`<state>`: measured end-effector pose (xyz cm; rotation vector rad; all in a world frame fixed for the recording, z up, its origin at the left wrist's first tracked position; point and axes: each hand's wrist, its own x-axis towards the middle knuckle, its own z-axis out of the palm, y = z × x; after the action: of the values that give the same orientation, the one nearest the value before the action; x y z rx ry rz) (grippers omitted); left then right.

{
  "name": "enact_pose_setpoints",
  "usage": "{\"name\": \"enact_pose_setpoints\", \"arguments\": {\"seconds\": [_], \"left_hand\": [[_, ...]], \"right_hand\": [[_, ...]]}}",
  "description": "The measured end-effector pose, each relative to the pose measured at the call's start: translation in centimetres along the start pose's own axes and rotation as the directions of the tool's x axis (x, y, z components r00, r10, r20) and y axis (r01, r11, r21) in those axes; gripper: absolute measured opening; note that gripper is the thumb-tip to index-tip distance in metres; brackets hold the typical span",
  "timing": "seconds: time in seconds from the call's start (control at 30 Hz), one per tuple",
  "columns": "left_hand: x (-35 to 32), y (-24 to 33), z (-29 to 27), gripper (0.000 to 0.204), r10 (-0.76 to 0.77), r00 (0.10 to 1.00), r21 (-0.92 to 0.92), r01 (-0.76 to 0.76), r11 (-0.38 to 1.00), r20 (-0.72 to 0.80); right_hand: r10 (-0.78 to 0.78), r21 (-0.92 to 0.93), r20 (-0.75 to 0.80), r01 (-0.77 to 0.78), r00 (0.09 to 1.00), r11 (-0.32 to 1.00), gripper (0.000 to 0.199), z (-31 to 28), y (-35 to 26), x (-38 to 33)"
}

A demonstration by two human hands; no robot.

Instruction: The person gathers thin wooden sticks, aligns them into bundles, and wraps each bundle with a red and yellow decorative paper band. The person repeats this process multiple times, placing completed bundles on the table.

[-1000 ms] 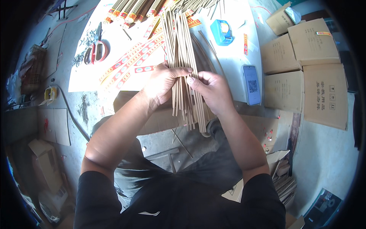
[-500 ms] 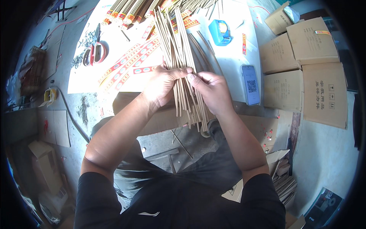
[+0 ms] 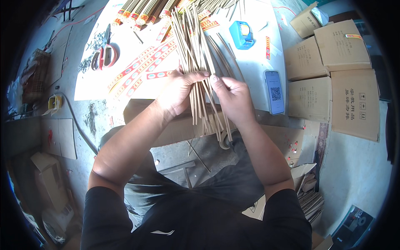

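A loose bundle of thin brown incense sticks (image 3: 193, 50) stands fanned out over the near edge of the white table. My left hand (image 3: 180, 88) is closed around most of them, thumb laid across the front. On the right, my right hand (image 3: 231, 96) pinches a few sticks between thumb and bent fingers, a little apart from the left thumb. The lower stick ends hang past the table edge, above my lap. More loose sticks (image 3: 227, 58) lie on the table just beyond my right hand. The fingers behind the bundle are hidden.
Red-handled scissors (image 3: 104, 56) and printed paper strips (image 3: 139, 68) lie to the left. Banded stick bundles (image 3: 139, 12) are at the back. A blue tape dispenser (image 3: 242, 35) and a phone (image 3: 274, 92) sit on the right, beside stacked cardboard boxes (image 3: 350, 46).
My right hand has shifted slightly right, away from the left thumb, drawing a few sticks apart from the bundle. Fewer sticks now hang between the hands; the left hand has barely moved.
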<state>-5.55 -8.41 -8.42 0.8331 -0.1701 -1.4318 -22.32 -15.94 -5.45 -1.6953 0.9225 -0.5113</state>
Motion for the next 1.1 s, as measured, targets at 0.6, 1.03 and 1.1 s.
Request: {"name": "enact_pose_setpoints", "arguments": {"seconds": [0.6,1.03,1.1], "left_hand": [[-0.2,-0.7,1.0,0.02,0.034,0.999,-0.065,-0.033,0.997,0.0],[-0.7,1.8,0.3,0.017,0.093,0.995,-0.083,-0.09,0.993,0.046],[-0.7,2.6,-0.4,0.021,0.093,0.992,-0.082,-0.086,0.993,0.083]], "right_hand": [[-0.05,-0.203,-0.012,0.047,0.999,0.978,0.039,0.7,0.2,-0.5],[-0.073,-0.739,-0.071,-0.003,0.995,0.673,0.027,-6.7,2.5,1.9],[0.005,-0.75,-0.073,-0.059,0.997,0.659,0.029,-6.0,2.9,2.2]]}}
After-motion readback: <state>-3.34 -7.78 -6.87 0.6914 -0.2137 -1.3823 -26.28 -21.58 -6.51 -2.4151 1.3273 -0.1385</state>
